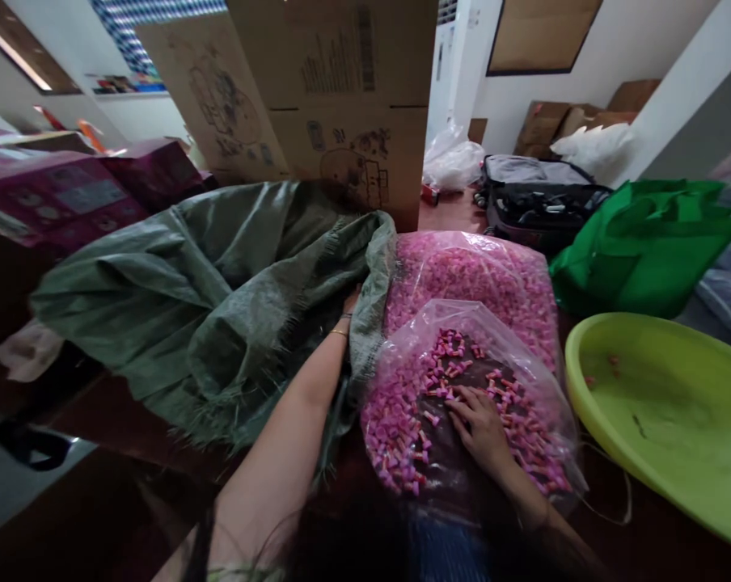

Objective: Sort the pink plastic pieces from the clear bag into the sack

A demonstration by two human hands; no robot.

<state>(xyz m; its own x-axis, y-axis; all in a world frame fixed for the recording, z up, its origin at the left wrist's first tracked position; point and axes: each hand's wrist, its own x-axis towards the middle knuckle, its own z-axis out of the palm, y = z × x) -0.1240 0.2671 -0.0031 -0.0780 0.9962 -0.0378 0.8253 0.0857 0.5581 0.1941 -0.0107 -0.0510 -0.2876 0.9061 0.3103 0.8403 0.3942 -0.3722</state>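
My left hand point(352, 301) reaches into the mouth of a dull green woven sack point(238, 267) with frayed edges. Its fingers are hidden by the fabric; bracelets show at the wrist. To the right, a clear plastic bag point(456, 311) lies with its mouth toward me, holding many small pink plastic pieces point(395, 436) with reddish stems. Inside that mouth rests my right hand point(480, 424), fingers stretched out and a little bent, the tips touching a few loose pieces. No piece is visibly gripped in it. More pink pieces fill the bulging rear part of the bag point(480, 267).
A lime-green basin point(662, 404) with a few small bits inside stands at the right. Behind it are a green fabric bag point(644, 250) and an open suitcase point(541, 194). A tall cardboard box point(353, 105) rises behind the sack; pink boxes point(68, 194) stand left.
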